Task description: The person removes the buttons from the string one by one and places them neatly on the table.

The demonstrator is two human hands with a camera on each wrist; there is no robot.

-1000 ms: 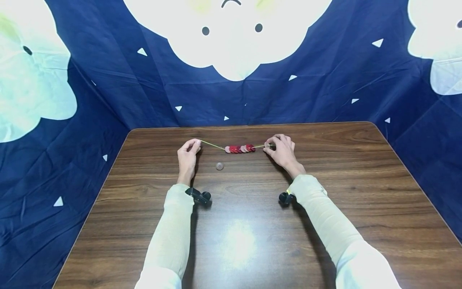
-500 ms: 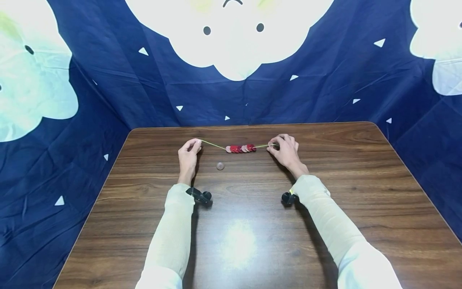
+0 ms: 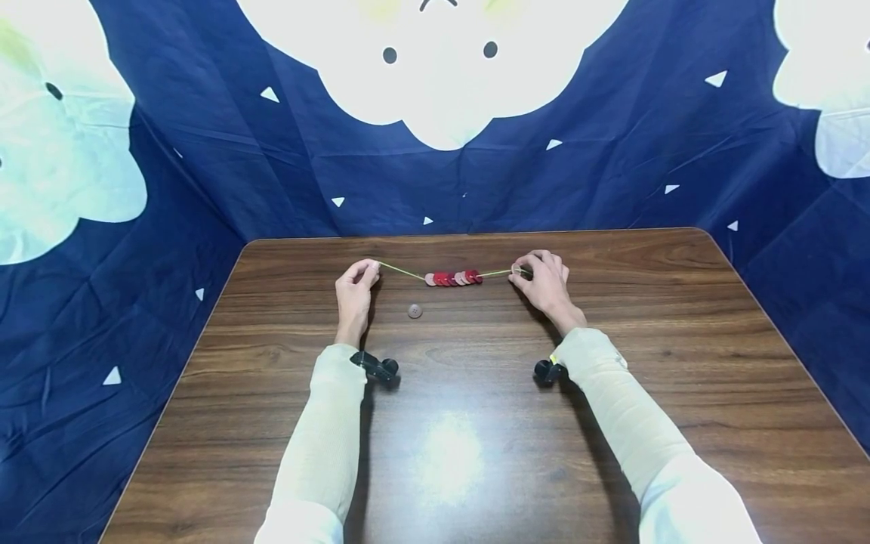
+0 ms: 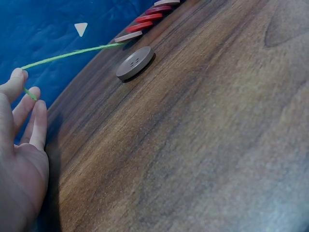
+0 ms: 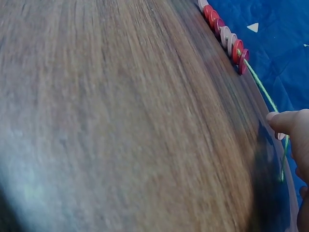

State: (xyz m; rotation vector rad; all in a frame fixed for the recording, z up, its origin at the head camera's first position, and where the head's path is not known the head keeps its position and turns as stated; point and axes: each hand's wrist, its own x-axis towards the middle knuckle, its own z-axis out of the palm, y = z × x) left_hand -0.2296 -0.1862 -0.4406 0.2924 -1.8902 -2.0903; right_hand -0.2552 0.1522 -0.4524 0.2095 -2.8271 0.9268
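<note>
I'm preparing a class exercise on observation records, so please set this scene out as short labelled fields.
Surface: brown wood-grain table
Left hand: pinches a thin yellow-green string
Right hand: pinches a pale round button at the string; whether it is threaded is unclear
Strung row: overlapping red, dark red and pale pink round buttons, between the hands
Loose item: greyish-brown four-holed round button, on the table, nearer the person than the row
Backdrop: dark-blue fabric with white cloud shapes and triangles

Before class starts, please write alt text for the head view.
A left hand and a right hand hold a green string threaded with red and pink buttons, the right also holding a pale button. A loose brown button lies lower in view, on the wooden table.
</note>
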